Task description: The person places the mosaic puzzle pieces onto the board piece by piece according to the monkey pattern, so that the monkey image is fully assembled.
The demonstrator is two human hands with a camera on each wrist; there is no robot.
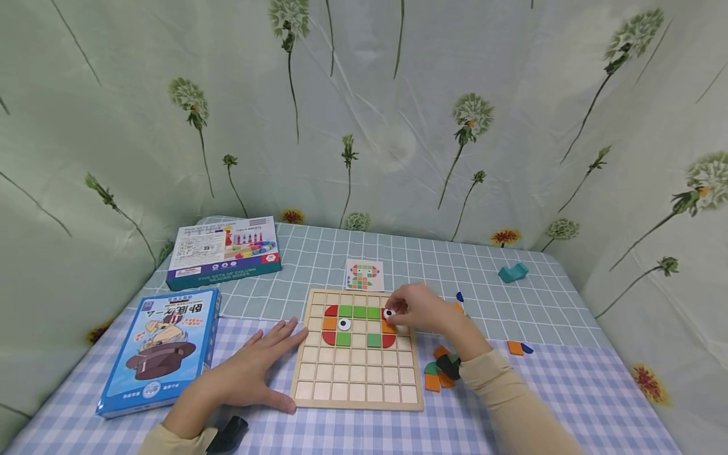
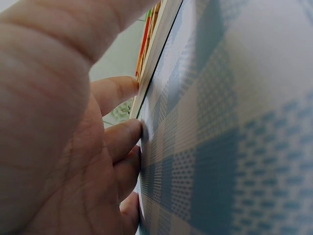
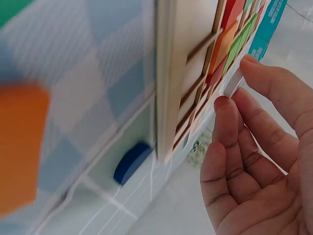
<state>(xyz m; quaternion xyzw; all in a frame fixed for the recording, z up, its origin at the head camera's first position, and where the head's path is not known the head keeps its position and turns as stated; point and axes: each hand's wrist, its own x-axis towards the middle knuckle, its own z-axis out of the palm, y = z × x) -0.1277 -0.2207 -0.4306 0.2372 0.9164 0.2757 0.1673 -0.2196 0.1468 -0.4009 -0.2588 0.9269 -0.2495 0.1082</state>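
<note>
A wooden grid board (image 1: 357,404) lies on the cloth, with red, orange and green tiles set in its upper cells. A round white eye tile (image 1: 344,324) with a dark pupil sits among them on the left side. My right hand (image 1: 423,308) pinches a second eye tile (image 3: 234,83) between thumb and fingers, close over the upper right cells. My left hand (image 1: 244,373) has its fingers spread on the cloth, with thumb and fingertips against the board's left edge. Just behind the board lies a small pattern card (image 1: 364,275) showing a figure in coloured shapes.
Loose orange and green tiles (image 1: 433,382) lie right of the board, partly behind the right wrist. Farther right are an orange tile (image 1: 515,348), a blue tile (image 1: 527,348) and a teal block (image 1: 513,273). A blue box (image 1: 159,354) and a flat game box (image 1: 224,253) stand at left.
</note>
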